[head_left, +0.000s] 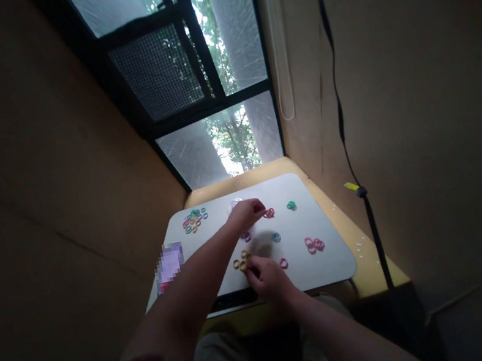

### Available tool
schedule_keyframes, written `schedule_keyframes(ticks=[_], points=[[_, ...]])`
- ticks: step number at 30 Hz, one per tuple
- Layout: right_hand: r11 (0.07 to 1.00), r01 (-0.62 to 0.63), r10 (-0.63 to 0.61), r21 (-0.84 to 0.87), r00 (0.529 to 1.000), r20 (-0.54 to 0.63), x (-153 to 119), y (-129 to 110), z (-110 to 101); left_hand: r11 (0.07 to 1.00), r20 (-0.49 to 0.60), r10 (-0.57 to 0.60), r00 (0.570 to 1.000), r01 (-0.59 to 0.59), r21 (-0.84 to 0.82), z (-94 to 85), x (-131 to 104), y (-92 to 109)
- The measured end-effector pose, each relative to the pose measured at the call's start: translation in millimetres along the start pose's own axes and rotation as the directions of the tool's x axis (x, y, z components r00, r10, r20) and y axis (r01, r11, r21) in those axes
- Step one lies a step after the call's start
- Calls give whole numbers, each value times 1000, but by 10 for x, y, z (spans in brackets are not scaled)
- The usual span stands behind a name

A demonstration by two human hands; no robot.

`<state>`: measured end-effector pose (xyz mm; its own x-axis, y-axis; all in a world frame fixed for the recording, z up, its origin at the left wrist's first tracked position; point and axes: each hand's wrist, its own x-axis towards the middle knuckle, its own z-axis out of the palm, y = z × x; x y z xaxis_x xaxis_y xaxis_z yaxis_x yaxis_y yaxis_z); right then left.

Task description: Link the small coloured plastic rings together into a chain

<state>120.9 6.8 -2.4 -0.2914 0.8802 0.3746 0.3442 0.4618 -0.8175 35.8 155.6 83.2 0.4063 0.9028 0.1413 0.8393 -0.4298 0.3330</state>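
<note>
Small coloured rings, which look like hair ties, lie in groups on a white board. My left hand (246,212) reaches across to the red hair ties (269,213), its fingers pinched at their edge. Nearer to me, my right hand (268,275) has thumb and finger closed at the yellow hair ties (237,264), partly covering them. Between the hands are purple hair ties (246,237) and a blue group (276,237). A pink hair tie (284,264) sits just right of my right hand. What exactly each pinch holds is small and partly hidden.
The white board (304,275) rests on a yellow table (374,275) below a window. A mixed pile of hair ties (193,221) lies at the far left; green ones (291,205) and pink ones (314,244) are at right. A black strap (374,232) hangs beside the table.
</note>
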Motion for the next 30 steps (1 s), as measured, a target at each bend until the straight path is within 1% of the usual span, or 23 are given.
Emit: schedule_keyframes(ticks=[3, 6, 11, 13, 16, 18, 20, 22, 23, 25, 27, 28, 30], points=[[1000, -2, 2, -20, 1000, 4, -4, 24, 19, 993, 46, 10, 999, -15, 121, 56, 182, 24], [1000, -15, 15, -19, 1000, 10, -1, 25, 33, 984, 74, -1, 997, -12, 177, 98, 279, 26], [999, -20, 20, -38, 1000, 9, 4, 12, 34, 976, 111, -1, 994, -23, 218, 140, 336, 71], [999, -19, 20, -45, 1000, 19, 3, 9, 28, 975, 105, -6, 994, -17, 221, 127, 325, 102], [998, -14, 16, -54, 1000, 23, 2, 4, 18, 976, 31, -14, 999, 7, 218, 35, 255, 146], [998, -5, 7, -58, 1000, 22, 1, -3, 9, 980, -42, -11, 999, 19, 197, -88, 159, 152], [998, 4, -3, -59, 1000, 25, -3, -15, -1, 986, -96, 4, 995, 12, 165, -257, 19, 110], [998, 4, -2, -58, 1000, 30, -11, -31, -12, 990, -145, 17, 989, 4, 144, -456, -162, -13], [998, -2, 4, -58, 1000, 31, -17, -40, -16, 991, -164, 12, 986, 10, 131, -563, -264, -113], [998, -16, 18, -54, 999, 27, -31, -53, -22, 994, -203, -20, 979, 41, 97, -782, -484, -390], [999, -23, 25, -47, 999, 38, -45, -54, -20, 988, -234, -113, 966, 133, 73, -1003, -720, -748], [999, -27, 29, -47, 999, 42, -51, -49, -15, 979, -255, -176, 951, 196, 57, -1111, -844, -940], [999, -28, 29, -40, 999, 40, -58, -33, -1, 944, -293, -314, 903, 329, 3, -1304, -1095, -1302]])
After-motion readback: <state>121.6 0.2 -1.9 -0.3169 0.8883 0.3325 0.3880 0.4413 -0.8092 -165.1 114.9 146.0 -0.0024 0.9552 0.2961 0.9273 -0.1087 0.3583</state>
